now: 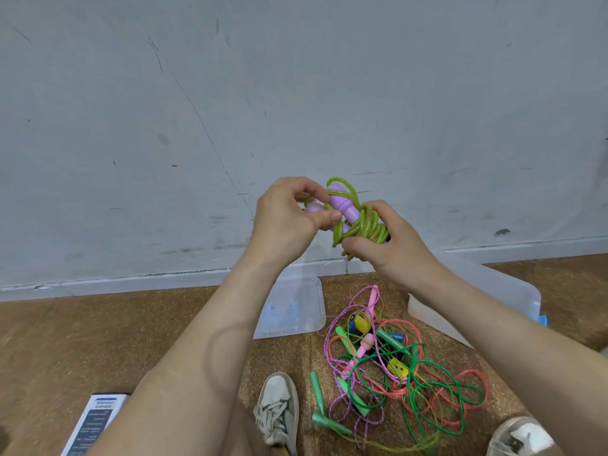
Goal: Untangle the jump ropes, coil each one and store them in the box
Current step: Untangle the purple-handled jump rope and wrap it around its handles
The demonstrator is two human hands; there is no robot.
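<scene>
Head view: I see one green rope (358, 225) with purple handles, mostly coiled, held up above the tangled pile (394, 366). Left hand (289, 218) fingers pinch a loop, and right hand (391, 248) fingers clench the bundle. Box (516, 291) is right of the pile, its inside hidden. Lid (292, 307) is left of the pile. The other ropes aren't untangled yet, and a shoe (278, 409) crowds the pile.
</scene>
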